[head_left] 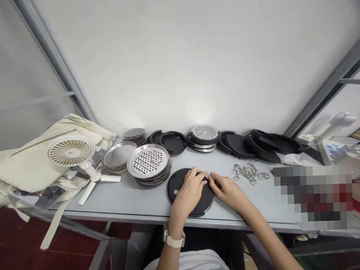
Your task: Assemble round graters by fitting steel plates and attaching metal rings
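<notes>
spanning the view, a grey table (117,200) is bearing the objects. a cream bag (30,152) is covering its left end; a white fan (71,152) is tilting before it. a stack of round graters (150,161) is standing left of a black disc (201,199), which is lying near the table's front edge. the left hand (190,189) is resting on the disc, fingers bending over its top; whether they are clamping cannot be told. the right hand (225,189) is meeting the disc's rim, thumb and fingertips close together; any grip there cannot be told. metal clips (249,172) are lying heaped to the right.
</notes>
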Demonstrator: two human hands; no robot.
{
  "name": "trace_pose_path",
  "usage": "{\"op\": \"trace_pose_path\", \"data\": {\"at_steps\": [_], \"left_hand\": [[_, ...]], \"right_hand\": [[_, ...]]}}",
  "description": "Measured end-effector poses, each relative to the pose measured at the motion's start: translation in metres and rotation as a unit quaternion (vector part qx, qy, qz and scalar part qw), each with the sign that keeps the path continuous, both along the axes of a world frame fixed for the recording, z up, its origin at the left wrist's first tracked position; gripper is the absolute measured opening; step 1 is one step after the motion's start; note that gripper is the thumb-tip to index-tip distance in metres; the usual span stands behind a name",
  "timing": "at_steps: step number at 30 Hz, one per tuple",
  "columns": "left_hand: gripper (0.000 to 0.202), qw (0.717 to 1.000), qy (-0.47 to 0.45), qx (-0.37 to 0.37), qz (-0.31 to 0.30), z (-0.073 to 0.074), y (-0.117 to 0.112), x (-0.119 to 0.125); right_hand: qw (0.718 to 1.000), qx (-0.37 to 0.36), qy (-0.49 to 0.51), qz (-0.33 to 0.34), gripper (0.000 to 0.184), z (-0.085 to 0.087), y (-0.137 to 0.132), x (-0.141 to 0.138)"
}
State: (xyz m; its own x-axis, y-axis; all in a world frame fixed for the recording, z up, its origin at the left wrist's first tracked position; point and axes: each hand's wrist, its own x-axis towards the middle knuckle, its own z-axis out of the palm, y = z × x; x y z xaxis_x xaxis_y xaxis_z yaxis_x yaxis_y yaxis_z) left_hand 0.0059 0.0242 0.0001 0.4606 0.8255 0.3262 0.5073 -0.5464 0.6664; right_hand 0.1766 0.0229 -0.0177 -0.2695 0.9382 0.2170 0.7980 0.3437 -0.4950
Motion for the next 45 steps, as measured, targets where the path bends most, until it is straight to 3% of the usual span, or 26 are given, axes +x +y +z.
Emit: {"op": "trace_pose_path", "data": {"at_steps": [18,30,45], "left_hand": [[0.025,1.0,0.006,0.005,0.0,-0.0007,0.0002,0.0003],[0.02,0.999,0.018,0.012,0.034,-0.0045,-0.0002,0.0004],[0.024,0.999,0.009,0.003,0.033,-0.0038,-0.0013,0.0]], "right_hand": [[1.0,0.011,-0.014,0.0,0.022,0.0022,0.0003,-0.0003],[0.998,0.036,0.004,-0.046,0.022,0.003,0.0023,0.001],[1.0,-0.004,-0.005,0.021,0.02,0.0033,0.0059,-0.0039]]}}
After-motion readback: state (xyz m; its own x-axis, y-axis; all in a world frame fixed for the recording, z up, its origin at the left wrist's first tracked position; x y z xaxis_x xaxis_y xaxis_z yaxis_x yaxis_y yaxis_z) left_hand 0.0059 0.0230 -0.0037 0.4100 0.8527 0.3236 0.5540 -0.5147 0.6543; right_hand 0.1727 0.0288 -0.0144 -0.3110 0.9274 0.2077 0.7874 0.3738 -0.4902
